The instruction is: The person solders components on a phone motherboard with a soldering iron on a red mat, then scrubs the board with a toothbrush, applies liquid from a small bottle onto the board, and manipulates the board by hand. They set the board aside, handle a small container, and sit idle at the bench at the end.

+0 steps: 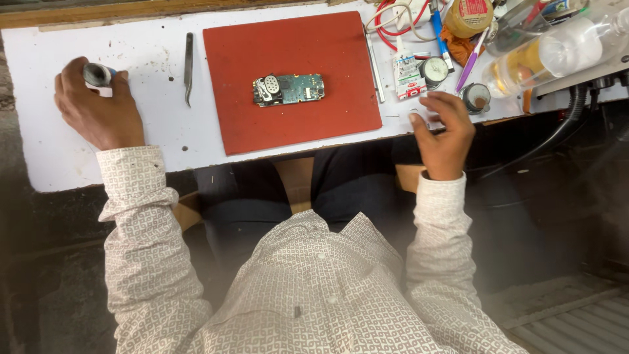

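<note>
My left hand (98, 108) rests at the left end of the white bench top (157, 137) and is closed around a small grey cylindrical tool (97, 74). My right hand (444, 131) hovers at the bench's front edge on the right, fingers spread and curled, holding nothing. It is nearest a small round open tin (476, 98). Between the hands lies a red work mat (295, 121) with a bare green phone circuit board (288, 89) at its centre.
Metal tweezers (189, 69) lie left of the mat. At the back right sit a small red-and-white packet (409, 82), a round dial gauge (432, 69), red and white cables (393, 19), a purple-handled tool (470, 62), a jar (468, 16) and a clear plastic bottle (557, 52).
</note>
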